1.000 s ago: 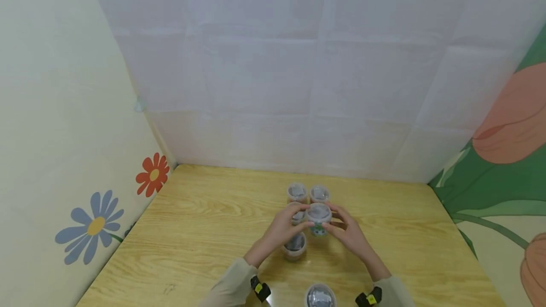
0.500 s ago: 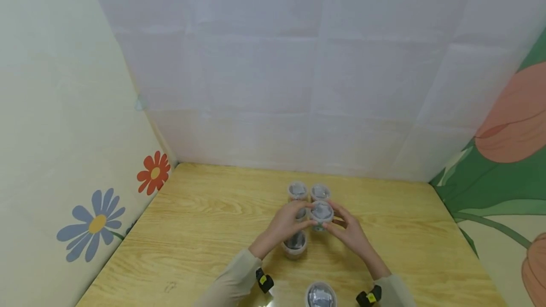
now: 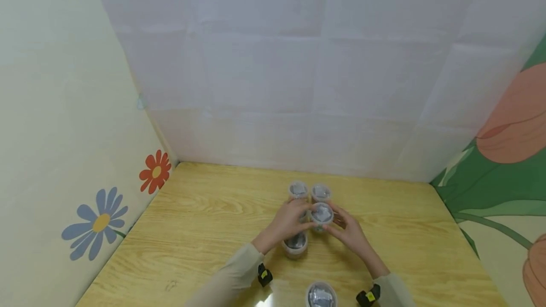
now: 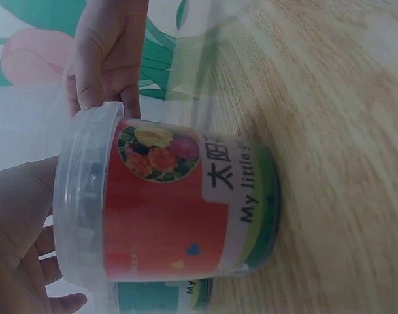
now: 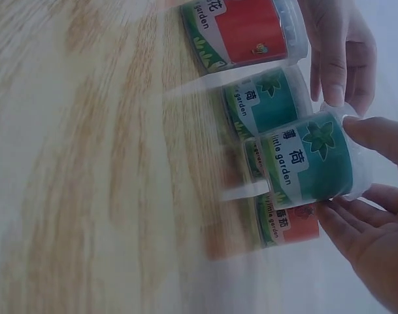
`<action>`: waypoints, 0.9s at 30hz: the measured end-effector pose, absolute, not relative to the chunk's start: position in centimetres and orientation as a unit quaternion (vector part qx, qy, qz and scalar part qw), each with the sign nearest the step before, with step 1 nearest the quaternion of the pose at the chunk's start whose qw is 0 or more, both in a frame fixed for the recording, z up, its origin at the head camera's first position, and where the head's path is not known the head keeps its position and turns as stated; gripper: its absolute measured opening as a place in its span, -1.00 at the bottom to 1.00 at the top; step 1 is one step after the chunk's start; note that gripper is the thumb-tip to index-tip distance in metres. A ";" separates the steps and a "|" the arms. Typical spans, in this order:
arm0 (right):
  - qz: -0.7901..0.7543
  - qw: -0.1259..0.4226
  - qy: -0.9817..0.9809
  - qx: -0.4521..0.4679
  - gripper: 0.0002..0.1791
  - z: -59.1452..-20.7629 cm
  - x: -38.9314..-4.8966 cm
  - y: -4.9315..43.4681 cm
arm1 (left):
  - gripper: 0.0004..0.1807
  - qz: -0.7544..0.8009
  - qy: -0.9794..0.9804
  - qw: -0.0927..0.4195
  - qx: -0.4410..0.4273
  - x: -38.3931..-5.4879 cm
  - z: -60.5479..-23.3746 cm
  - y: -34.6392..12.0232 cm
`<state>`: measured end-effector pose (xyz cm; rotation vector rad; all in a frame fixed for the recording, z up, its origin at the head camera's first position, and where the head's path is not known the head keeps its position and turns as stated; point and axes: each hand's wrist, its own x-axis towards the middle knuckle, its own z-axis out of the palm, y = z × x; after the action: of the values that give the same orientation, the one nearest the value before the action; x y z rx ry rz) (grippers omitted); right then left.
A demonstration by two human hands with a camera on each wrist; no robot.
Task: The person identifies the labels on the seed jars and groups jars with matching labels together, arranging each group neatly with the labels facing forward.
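Both hands hold one lidded plastic tub (image 3: 322,214) by its rim, in front of the back-right tub. Its teal label with a green leaf shows in the right wrist view; whether its base touches the table cannot be told. The left hand (image 3: 291,219) has thumb and fingers at the lid's left side, partly covering a teal-label tub (image 5: 263,98) beside it. The right hand (image 3: 350,232) pinches the opposite side between thumb and fingers. Nearest the left wrist stands a red-label tub (image 4: 166,196) with a flower picture and clear lid.
Two tubs stand at the back, a left one (image 3: 298,189) and a right one (image 3: 321,192). Another tub (image 3: 321,295) sits alone near the front edge. The wooden table (image 3: 213,203) meets a white sheet (image 3: 256,84) behind.
The held tub has moved slightly away from the person and right, toward the back-right tub, and tipped more level. Both hands moved with it; the other tubs stayed put.
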<state>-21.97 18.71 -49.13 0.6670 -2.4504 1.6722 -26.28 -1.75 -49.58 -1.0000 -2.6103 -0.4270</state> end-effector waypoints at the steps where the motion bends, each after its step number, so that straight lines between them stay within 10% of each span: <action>1: 0.549 0.051 -0.805 0.219 -0.33 -49.3 -22.1 18.8 | -0.55 -0.143 -0.914 0.152 -0.348 -26.3 -49.5 -1.7; 27: 0.549 0.056 -0.804 0.223 -0.31 -54.5 -25.3 20.1 | -0.55 -0.102 -0.939 0.115 -0.307 -26.7 -50.0 -0.1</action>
<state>-25.34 20.15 -54.48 0.6754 -2.4382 1.6655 -26.70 -0.10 -49.98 -0.8994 -2.7514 -0.2995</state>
